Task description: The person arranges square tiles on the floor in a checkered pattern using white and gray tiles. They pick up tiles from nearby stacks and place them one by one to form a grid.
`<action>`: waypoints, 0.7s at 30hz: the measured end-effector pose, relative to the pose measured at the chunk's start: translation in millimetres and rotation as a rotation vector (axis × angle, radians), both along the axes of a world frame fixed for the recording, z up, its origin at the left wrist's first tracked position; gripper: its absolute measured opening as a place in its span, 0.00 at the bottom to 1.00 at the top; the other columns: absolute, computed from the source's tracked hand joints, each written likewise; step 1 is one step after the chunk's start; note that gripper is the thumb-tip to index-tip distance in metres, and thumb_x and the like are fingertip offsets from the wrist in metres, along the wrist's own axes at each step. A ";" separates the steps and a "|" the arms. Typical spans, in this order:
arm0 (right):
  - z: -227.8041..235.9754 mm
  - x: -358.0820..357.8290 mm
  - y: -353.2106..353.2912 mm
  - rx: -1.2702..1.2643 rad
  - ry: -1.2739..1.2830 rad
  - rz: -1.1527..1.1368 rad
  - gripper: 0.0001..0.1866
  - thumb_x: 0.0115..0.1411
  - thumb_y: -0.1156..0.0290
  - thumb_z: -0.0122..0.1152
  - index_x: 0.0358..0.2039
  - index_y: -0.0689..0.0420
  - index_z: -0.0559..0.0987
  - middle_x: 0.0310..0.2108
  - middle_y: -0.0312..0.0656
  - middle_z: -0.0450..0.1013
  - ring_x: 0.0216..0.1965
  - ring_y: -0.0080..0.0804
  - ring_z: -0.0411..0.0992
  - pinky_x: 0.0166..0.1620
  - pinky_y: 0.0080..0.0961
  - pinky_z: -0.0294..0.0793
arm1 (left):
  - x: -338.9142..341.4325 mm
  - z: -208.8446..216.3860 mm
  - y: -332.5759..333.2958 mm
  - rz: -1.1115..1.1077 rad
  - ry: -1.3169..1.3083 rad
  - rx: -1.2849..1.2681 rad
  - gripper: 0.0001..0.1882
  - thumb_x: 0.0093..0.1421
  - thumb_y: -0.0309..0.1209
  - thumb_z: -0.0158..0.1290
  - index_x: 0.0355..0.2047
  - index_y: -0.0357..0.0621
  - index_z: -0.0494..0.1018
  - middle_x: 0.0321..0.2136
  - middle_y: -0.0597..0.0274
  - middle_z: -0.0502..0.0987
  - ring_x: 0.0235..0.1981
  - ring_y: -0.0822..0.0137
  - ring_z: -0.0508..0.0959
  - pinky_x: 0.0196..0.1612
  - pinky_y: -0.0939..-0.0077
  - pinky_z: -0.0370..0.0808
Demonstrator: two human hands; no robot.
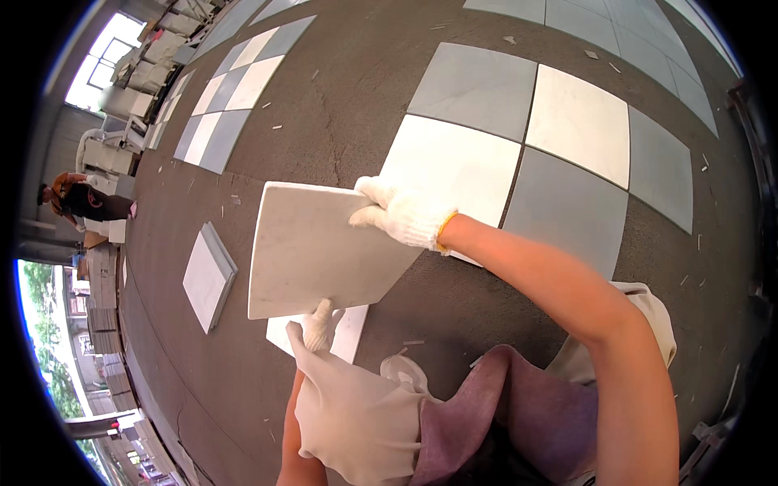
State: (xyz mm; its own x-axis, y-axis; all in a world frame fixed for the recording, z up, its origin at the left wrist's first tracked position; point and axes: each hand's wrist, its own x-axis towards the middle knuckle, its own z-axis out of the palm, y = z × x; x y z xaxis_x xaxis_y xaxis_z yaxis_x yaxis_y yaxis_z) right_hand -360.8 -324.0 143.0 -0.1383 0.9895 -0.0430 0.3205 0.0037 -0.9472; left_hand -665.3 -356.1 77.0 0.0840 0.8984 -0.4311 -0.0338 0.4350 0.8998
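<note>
A square pale stone tile (324,251) is held up tilted off the floor, between both my hands. My right hand (397,212), in a white knit glove with a yellow cuff edge, pinches its upper right edge. From below, my left hand (318,326), also gloved, grips the lower edge with the thumb on the face; its other fingers are hidden behind the tile. Another white tile (350,334) lies on the floor below, partly covered by the held one. To the right, white tiles (462,166) and grey tiles (567,206) lie in a checker layout.
A small stack of white tiles (209,275) lies on the floor at left. More checkered tiles (235,85) and large grey tiles (624,40) lie farther off. Thin spacer-like slips dot the dark floor (324,105). Another person (89,198) stands at far left near stacked goods.
</note>
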 end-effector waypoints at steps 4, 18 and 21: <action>7.5 6.7 -21.7 -0.044 -0.074 -0.098 0.17 0.62 0.57 0.57 0.41 0.57 0.72 0.40 0.50 0.73 0.44 0.48 0.71 0.47 0.40 0.68 | -25.5 -22.6 26.6 -0.251 0.171 -0.011 0.42 0.55 0.45 0.62 0.62 0.36 0.57 0.59 0.47 0.64 0.58 0.52 0.69 0.59 0.51 0.70; -4.2 275.9 -246.0 -0.111 0.138 -1.168 0.25 0.61 0.58 0.60 0.52 0.62 0.72 0.46 0.40 0.74 0.45 0.25 0.71 0.49 0.22 0.69 | 324.2 52.8 18.6 -0.918 0.357 0.186 0.33 0.56 0.45 0.61 0.51 0.29 0.68 0.41 0.48 0.78 0.40 0.64 0.81 0.38 0.69 0.80; -52.0 318.3 -332.1 -0.133 0.107 -1.426 0.25 0.61 0.60 0.61 0.53 0.63 0.72 0.48 0.41 0.73 0.47 0.26 0.70 0.50 0.24 0.69 | 397.0 33.6 -40.2 -1.027 0.343 0.172 0.27 0.54 0.38 0.61 0.48 0.33 0.67 0.42 0.49 0.77 0.42 0.65 0.78 0.45 0.72 0.75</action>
